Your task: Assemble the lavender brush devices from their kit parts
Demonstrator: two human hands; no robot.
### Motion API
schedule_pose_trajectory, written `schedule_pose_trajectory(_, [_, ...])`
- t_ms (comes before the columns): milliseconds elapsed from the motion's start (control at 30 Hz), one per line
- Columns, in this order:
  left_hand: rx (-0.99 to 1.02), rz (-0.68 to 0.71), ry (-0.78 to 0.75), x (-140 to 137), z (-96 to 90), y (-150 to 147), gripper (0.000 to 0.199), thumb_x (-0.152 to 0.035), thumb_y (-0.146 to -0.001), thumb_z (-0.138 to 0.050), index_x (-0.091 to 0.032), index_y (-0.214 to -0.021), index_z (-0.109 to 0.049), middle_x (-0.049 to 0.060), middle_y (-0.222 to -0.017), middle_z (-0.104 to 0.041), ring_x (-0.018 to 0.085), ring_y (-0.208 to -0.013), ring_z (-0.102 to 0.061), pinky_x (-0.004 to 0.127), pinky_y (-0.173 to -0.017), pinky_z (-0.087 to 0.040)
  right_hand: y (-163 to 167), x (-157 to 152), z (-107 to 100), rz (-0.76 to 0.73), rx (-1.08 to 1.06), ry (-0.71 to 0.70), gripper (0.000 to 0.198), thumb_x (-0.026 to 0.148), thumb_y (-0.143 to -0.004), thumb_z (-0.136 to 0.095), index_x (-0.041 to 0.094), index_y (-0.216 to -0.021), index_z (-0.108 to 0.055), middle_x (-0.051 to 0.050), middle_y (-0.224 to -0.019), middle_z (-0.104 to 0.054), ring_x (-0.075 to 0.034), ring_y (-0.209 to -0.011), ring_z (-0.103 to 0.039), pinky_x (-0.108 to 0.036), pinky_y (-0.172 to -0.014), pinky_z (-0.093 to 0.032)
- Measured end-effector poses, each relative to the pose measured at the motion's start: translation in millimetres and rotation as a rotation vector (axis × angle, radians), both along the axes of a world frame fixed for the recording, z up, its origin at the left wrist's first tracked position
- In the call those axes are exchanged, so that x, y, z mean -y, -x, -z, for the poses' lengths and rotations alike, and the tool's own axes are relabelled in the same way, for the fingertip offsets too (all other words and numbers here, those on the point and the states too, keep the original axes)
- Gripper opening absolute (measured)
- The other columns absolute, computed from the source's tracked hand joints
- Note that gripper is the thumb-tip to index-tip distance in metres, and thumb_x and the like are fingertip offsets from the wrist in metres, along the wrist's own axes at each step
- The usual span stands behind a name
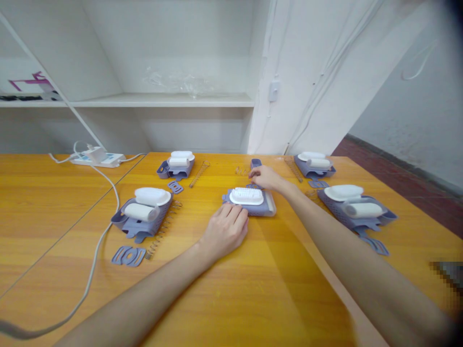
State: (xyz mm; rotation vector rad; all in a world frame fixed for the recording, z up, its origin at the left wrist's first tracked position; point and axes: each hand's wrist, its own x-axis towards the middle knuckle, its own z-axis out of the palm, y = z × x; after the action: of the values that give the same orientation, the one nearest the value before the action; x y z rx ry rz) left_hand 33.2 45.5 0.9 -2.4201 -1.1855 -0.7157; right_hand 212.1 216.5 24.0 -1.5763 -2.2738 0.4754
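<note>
Left hand (226, 227) touches 1 case (257, 211) (bristles (246, 193) up).

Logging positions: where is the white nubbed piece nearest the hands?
The white nubbed piece tops the purplish case beyond the left hand, just right of the head view's centre.

Bright, soft light fills the room; a broad shadow (311, 270) darkens the table (217, 299) beside the right arm (336, 238). The upper-right corner is dark and blurred; a right-edge patch is pixelated.
</note>
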Motion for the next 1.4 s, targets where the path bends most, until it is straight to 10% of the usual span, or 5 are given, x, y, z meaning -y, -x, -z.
schedule_pose_trajectory(367, [0.036,-0.241,0.034,-14,4.7,17,0.022,-0.036,-0.087,-0.045,-0.018,-0.086,-0.058,0.011,-0.108,-0.059,0.022,-0.087,-0.057,0.032,-0.065,-0.048,-43,41,33,0.117,-0.262,-0.124,0.034,0.007,-0.072,-0.047,0.016,-0.100,-0.065,-0.006,-0.104,-0.068,-0.018,-0.099,-0.061,-0.031,-0.091,-0.044])
schedule_pose_trajectory(633, [-0.073,0.151,0.069,-16,-1.0,7,0.024,-0.027,-0.088,-0.045,-0.018,-0.106,-0.057,0.010,-0.121,-0.055,0.023,-0.109,-0.050,0.041,-0.097,-0.036,-49,61,47,0.212,-0.329,-0.207,0.037,0.014,-0.076,-0.048,0.019,-0.111,-0.059,-0.004,-0.104,-0.069,-0.018,-0.097,-0.062,-0.032,-0.089,-0.046])
schedule_pose_trajectory(933, [0.033,-0.075,0.194,-24,-0.7,9,0.040,-0.031,-0.085,-0.046,-0.018,-0.122,-0.047,0.014,-0.132,-0.045,0.026,-0.112,-0.046,0.045,-0.094,-0.034,-40,75,40,0.245,-0.110,-0.267,0.037,0.029,-0.078,-0.055,0.022,-0.113,-0.058,-0.004,-0.106,-0.067,-0.022,-0.095,-0.062,-0.033,-0.085,-0.046])
schedule_pose_trajectory(1400, [0.092,-0.256,0.182,-61,8.5,-24,0.055,-0.041,-0.085,-0.044,-0.017,-0.134,-0.035,0.020,-0.133,-0.039,0.032,-0.112,-0.045,0.052,-0.093,-0.029,-38,83,38,0.064,-0.389,-0.161,0.031,0.038,-0.084,-0.051,0.020,-0.106,-0.063,-0.004,-0.097,-0.070,-0.018,-0.086,-0.065,-0.030,-0.080,-0.049])
